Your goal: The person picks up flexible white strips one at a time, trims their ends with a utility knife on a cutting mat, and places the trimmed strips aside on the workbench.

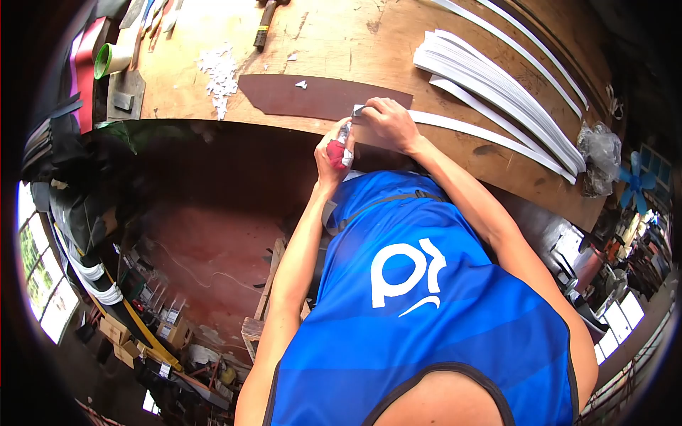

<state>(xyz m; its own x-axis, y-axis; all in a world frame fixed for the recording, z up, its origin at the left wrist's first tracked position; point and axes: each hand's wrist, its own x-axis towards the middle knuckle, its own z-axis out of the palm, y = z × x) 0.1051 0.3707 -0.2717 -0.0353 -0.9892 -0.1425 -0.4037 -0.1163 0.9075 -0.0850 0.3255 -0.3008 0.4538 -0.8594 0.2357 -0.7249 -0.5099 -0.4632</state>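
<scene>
At the table's front edge, my left hand point(335, 153) is closed around a red and white wrapped item point(338, 152), whose nature I cannot make out. Just right of it, my right hand point(389, 122) pinches the left end of a long white strip point(479, 132), beside a small dark piece point(358, 111). The strip runs to the right across the wooden table point(334, 42). Behind both hands lies a flat brown board point(302, 98) with a small white scrap point(301, 84) on it.
A stack of white strips point(497, 92) lies at the right, near crumpled clear plastic point(600, 153). White scraps point(219, 74) are heaped at the left. A hammer point(266, 27) lies at the back, and a green-rimmed cup point(112, 60) stands far left.
</scene>
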